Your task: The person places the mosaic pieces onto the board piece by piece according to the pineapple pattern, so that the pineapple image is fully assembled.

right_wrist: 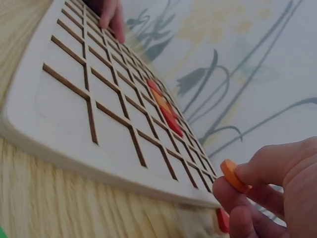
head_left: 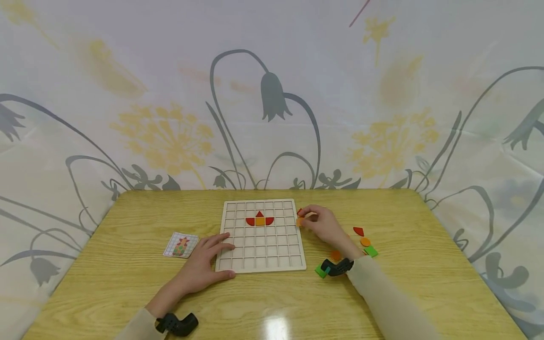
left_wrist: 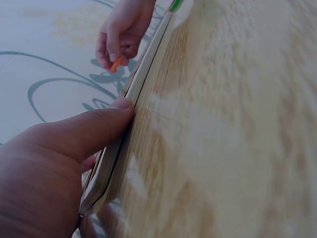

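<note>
Well, printed card (orange disc in right fingers)

- The person's bare left hand lies with fingers extended and thumb spread apart.
- The bare right hand, farther forward, pinches between thumb and curled fingers.
- Both arms, in long cream-coloured sleeves, angle inward.
</note>
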The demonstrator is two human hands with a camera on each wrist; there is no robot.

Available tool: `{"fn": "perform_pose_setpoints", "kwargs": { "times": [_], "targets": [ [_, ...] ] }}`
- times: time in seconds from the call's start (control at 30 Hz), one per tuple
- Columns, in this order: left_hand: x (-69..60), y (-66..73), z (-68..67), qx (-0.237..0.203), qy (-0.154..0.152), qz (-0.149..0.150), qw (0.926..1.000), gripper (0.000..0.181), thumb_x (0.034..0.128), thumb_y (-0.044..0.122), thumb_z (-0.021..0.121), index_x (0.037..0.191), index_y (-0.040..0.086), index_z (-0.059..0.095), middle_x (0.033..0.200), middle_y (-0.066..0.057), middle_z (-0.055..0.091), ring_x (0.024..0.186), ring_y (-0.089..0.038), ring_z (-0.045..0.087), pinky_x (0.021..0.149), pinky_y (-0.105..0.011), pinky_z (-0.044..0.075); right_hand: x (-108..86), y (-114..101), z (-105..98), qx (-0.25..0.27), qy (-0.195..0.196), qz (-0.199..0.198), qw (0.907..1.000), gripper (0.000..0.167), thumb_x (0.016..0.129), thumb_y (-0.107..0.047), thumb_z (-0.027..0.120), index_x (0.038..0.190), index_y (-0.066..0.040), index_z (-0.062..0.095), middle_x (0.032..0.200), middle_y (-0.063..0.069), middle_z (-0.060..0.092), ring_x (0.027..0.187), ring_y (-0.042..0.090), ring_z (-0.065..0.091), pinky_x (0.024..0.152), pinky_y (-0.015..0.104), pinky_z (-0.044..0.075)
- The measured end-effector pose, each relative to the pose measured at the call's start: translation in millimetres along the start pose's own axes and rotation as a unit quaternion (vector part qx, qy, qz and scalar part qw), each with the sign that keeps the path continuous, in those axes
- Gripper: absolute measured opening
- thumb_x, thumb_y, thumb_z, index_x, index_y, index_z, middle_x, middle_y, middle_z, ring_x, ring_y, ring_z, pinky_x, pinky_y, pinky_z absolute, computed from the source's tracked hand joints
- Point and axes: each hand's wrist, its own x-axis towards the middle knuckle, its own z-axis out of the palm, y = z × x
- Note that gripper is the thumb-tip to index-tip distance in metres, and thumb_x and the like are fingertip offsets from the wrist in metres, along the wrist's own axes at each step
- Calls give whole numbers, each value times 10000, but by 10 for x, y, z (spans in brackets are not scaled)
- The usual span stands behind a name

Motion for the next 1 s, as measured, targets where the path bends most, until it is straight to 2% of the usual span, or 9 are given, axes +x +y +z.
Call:
{"fn": "perform_pose_setpoints", "kwargs": {
  "times": [0.17, 0.27, 0.43, 0.67, 0.87, 1.0],
  "targets": [
    [-3, 3, -1, -32, 16, 8, 10000, 601, 781, 470, 827, 1289, 202, 651, 1526, -57, 435, 1311, -325, 401, 994, -599, 380, 41, -55, 151, -72, -3, -382, 9992, 79, 915, -88, 727, 986, -84, 761, 1062, 63, 693, 905, 180, 652, 787, 303, 522],
    [-5, 0, 4, -38, 14, -2, 10000, 599, 782, 469, 826, 1289, 203, 650, 1525, -59, 437, 1310, -331, 401, 993, -601, 379, 59, -103, 240, -32, -164, -493, 9986, 102, 906, -87, 738, 1003, -76, 767, 1066, 62, 687, 937, 201, 660, 825, 333, 539],
    [-12, 0, 9, -30, 9, -11, 10000, 590, 791, 466, 820, 1289, 199, 651, 1525, -62, 436, 1312, -339, 400, 987, -609, 380, 96, -149, 401, -3, -299, -555, 9980, 124, 890, -106, 759, 1010, -74, 764, 1065, 60, 677, 922, 183, 659, 812, 319, 545],
    [-13, 6, 7, 26, 125, 88, 9999, 570, 798, 466, 815, 1276, 198, 658, 1509, -74, 454, 1296, -348, 414, 971, -615, 389, 150, -253, 663, -160, -378, -739, 9964, 84, 877, -128, 779, 960, -140, 769, 1004, -27, 684, 862, 135, 625, 771, 309, 532],
    [-6, 9, 14, 49, 211, 230, 9995, 559, 803, 440, 819, 1275, 188, 659, 1499, -88, 464, 1290, -356, 421, 958, -622, 395, 180, -267, 851, -508, -476, -988, 9927, 64, 888, -132, 766, 939, -170, 767, 993, -71, 671, 866, 109, 595, 782, 284, 500],
    [-4, 8, 8, 33, 181, 172, 9997, 558, 805, 446, 816, 1274, 187, 658, 1501, -85, 461, 1292, -359, 419, 963, -624, 391, 168, -275, 903, -786, -432, -1029, 9906, 72, 881, -132, 768, 933, -183, 766, 980, -79, 661, 860, 121, 567, 778, 295, 471]
  ]
}}
